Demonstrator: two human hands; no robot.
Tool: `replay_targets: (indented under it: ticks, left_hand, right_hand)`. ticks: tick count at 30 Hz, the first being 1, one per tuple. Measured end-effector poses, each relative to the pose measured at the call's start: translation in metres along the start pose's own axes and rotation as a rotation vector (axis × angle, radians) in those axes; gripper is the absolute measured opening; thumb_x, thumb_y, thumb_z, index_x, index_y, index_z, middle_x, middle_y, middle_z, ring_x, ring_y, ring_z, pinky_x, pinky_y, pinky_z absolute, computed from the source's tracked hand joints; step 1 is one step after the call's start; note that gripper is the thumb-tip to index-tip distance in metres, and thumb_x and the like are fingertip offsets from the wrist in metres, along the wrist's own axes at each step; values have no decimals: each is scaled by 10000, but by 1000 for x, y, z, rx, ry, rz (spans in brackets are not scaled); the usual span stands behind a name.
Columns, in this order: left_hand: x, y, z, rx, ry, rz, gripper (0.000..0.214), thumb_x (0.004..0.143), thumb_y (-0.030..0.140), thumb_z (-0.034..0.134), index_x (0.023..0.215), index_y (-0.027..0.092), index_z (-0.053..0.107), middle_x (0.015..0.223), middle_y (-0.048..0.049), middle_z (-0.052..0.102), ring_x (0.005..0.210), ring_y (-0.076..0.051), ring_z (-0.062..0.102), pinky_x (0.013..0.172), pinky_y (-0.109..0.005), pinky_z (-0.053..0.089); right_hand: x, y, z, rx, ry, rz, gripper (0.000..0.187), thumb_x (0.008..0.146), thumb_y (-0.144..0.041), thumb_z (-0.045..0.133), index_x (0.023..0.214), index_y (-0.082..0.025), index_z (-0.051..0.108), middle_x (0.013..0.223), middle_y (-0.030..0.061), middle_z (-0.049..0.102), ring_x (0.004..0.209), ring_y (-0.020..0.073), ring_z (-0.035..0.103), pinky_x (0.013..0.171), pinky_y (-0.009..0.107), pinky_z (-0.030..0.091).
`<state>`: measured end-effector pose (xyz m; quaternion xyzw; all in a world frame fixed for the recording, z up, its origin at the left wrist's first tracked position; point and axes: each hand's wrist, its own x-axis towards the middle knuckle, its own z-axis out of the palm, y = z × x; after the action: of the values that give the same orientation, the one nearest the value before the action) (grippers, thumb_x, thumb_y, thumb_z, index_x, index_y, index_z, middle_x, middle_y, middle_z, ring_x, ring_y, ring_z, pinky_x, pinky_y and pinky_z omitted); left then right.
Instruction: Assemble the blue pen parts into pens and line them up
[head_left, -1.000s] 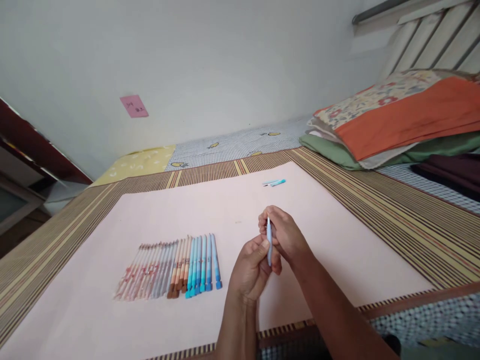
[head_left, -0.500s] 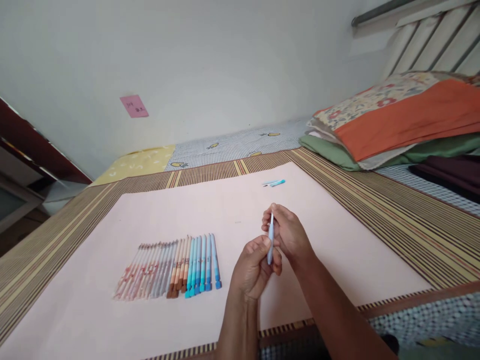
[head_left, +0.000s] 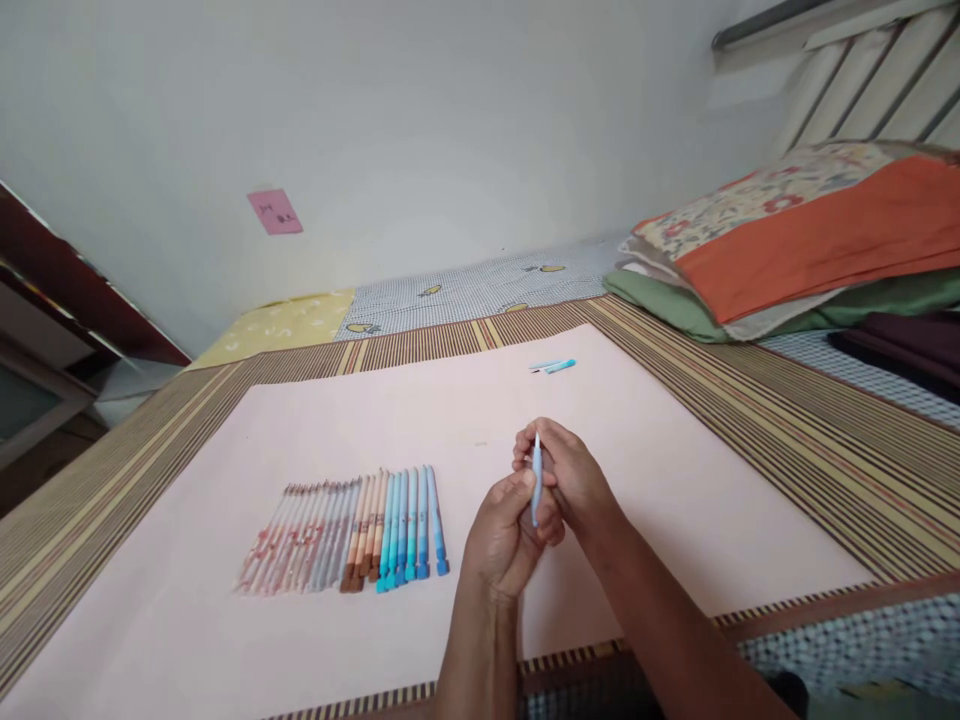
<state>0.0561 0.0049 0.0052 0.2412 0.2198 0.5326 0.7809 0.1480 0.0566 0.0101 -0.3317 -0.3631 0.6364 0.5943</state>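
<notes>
My left hand point(head_left: 501, 535) is closed around the lower part of a light-blue pen barrel point(head_left: 537, 488), which stands nearly upright. With its fingers pinched at the whitish upper tip, my right hand point(head_left: 577, 478) also grips the pen; its fingertips partly hide that end. Left of my hands, a row of pens point(head_left: 409, 520) lies side by side, running from pale pink and grey through brown to blue. Farther away on the sheet, small blue pen parts point(head_left: 561, 366) lie together, including a thin stick-like piece and a dark-tipped one.
A pale pink sheet point(head_left: 390, 425) covers much of the striped mat point(head_left: 765, 460). Folded bedding with an orange band point(head_left: 817, 250) is stacked at the back right. A pink note point(head_left: 274, 212) sticks to the white wall point(head_left: 450, 130).
The narrow white length above the blue barrel is shorter now. My right hand has come slightly lower and left, closer to my left hand. The row of pens looks unchanged.
</notes>
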Motion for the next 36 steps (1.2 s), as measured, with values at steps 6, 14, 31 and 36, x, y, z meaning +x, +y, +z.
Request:
replay_targets:
  ticks: [6, 14, 31, 36]
  left_hand:
    - [2, -1, -3, 41, 21, -11, 331, 797, 387, 777, 869, 88, 655, 560, -15, 624, 445, -102, 524, 504, -235, 369]
    - [0, -2, -2, -19, 47, -18, 367, 769, 414, 807, 858, 98, 641, 493, 54, 495, 412, -69, 409, 468, -223, 295]
    - [2, 4, 1, 154, 153, 19, 453, 771, 489, 779, 913, 77, 656, 650, -60, 680, 445, -78, 482, 481, -221, 329]
    - [7, 1, 0, 210, 303, 273, 361, 704, 329, 843, 919, 128, 635, 680, -22, 703, 467, -65, 515, 502, -198, 378]
  right_hand:
    - [1, 1, -2, -10, 71, 26, 348, 806, -522, 708, 720, -198, 615, 695, -4, 620, 594, 129, 596, 579, 238, 493]
    - [1, 6, 1, 47, 14, 48, 231, 819, -378, 662, 699, -203, 572, 698, -14, 621, 612, 126, 587, 592, 234, 488]
    - [7, 1, -8, -24, 175, -69, 359, 786, -529, 733, 715, -194, 626, 667, -5, 603, 572, 121, 558, 475, 212, 446]
    - [12, 1, -14, -7, 216, -124, 363, 739, -526, 787, 732, -187, 658, 738, 11, 646, 706, 149, 632, 608, 246, 544]
